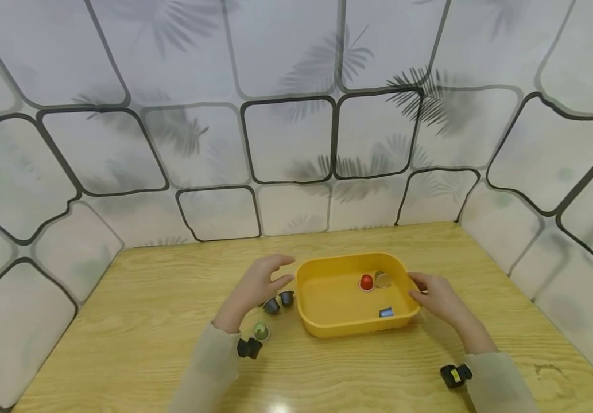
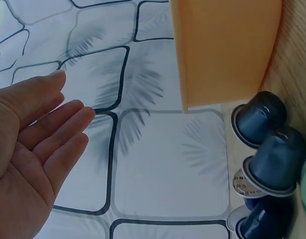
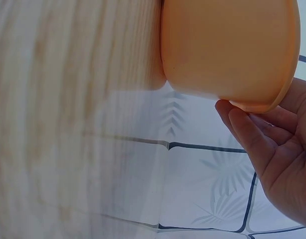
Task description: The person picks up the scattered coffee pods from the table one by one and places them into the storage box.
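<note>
A yellow plastic tray [image 1: 329, 298] stands on the table, holding a red coffee capsule [image 1: 366, 281], a blue one [image 1: 386, 312] and one showing a tan lid [image 1: 382, 280]. My right hand [image 1: 438, 295] grips the tray's right rim between thumb and fingers; the right wrist view shows the fingers [image 3: 252, 134] at its edge. Just off the tray's left end is my left hand [image 1: 257, 281], its thumb and fingers spread apart around nothing. Below that hand lie dark capsules [image 1: 286, 298] and a green capsule [image 1: 261, 331]. More capsules show in the left wrist view, including a dark one [image 2: 275, 162].
The wooden table [image 1: 368, 373] has a light wood-grain top. A white patterned cloth or panel [image 1: 291, 143] rises behind it and along both sides. Each forearm wears a black wrist camera, the left one [image 1: 249, 347] close to the green capsule.
</note>
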Motion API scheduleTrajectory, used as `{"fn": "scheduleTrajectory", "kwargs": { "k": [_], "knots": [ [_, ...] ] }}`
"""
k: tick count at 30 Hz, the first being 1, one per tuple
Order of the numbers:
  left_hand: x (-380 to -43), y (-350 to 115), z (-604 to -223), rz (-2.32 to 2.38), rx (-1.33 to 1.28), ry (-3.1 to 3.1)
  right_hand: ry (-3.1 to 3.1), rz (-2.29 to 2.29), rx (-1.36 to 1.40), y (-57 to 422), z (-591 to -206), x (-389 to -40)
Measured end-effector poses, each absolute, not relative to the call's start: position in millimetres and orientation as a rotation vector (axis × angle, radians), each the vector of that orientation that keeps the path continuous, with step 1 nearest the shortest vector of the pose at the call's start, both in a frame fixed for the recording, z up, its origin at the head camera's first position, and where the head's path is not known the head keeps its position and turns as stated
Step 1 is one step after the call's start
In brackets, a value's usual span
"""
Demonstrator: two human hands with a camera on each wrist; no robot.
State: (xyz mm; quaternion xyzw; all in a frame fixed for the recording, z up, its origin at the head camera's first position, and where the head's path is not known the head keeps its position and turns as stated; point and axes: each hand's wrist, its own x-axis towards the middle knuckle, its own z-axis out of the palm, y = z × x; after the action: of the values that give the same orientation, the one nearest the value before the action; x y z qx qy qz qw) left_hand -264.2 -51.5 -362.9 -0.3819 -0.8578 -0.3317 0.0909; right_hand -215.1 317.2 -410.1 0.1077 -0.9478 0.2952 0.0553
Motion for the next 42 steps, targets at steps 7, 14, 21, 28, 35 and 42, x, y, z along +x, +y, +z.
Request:
{"fn": "scheduleTrajectory", "kwargs": {
  "k": [7, 14, 21, 28, 35, 42],
  "knots": [
    [-261.7, -72.5, -368.6, -0.963, -1.048, -2.589, -2.872, 0.887, 0.333, 317.8, -409.7, -215.8],
    [-255.1, -90.3, -376.9, -0.973, -0.953, -2.644, -2.880, 0.894, 0.332, 318.4, -409.8, -215.7],
    [-252.2, -97.9, -381.5, -0.971, -0.942, -2.660, -2.896, 0.900, 0.331, 319.0, -408.3, -215.7],
    [-249.2, -96.9, -385.0, -0.999, -0.897, -2.690, -2.886, 0.888, 0.341, 317.7, -409.2, -215.8],
    [-250.9, -94.6, -392.8, -0.983, -0.855, -2.709, -2.885, 0.901, 0.336, 316.4, -408.8, -215.7],
    [-255.0, -94.8, -399.3, -0.993, -0.830, -2.741, -2.867, 0.886, 0.361, 316.8, -410.1, -215.8]
  ]
}}
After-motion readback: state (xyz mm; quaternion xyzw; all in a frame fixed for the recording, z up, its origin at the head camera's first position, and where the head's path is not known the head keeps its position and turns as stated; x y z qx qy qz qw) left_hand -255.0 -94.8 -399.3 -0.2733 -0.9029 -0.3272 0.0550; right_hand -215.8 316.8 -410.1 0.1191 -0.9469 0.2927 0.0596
